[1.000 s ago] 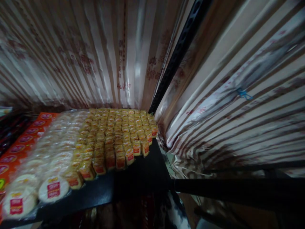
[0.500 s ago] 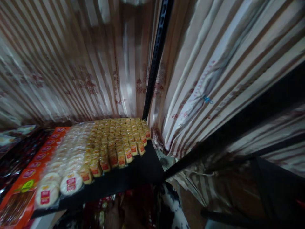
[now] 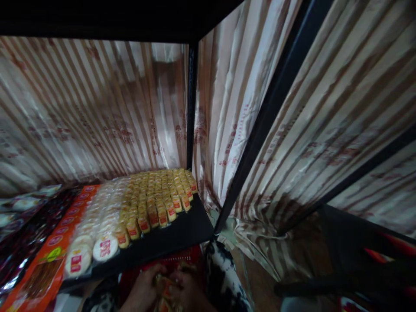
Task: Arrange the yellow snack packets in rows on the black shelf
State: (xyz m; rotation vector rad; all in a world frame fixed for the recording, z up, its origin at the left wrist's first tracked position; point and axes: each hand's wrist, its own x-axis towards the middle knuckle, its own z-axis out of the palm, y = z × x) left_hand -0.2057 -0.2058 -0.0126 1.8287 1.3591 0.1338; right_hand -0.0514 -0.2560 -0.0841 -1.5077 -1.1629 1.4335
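At the bottom of the view, my left hand (image 3: 145, 284) and my right hand (image 3: 188, 287) are close together above a red container (image 3: 191, 255). Between them is a cluster of small yellow-wrapped cakes (image 3: 166, 292), with the fingers of both hands curled against it. Dim light blurs the fingertips. On the black shelf (image 3: 182, 236) ahead, rows of similar yellow packaged cakes (image 3: 152, 199) stand side by side. Left of these are rows of round white wrapped cakes (image 3: 105, 248).
Orange snack packs (image 3: 53, 253) and dark shiny packs (image 3: 32, 234) lie farther left on the shelf. A black upright post (image 3: 191, 108) and a slanting post (image 3: 260, 125) frame the shelf's right end. Striped cloth (image 3: 130, 108) hangs behind.
My view has tilted up and levelled, bringing in the dark shelf overhead. Both hands and the cakes between them now show more plainly at the bottom.
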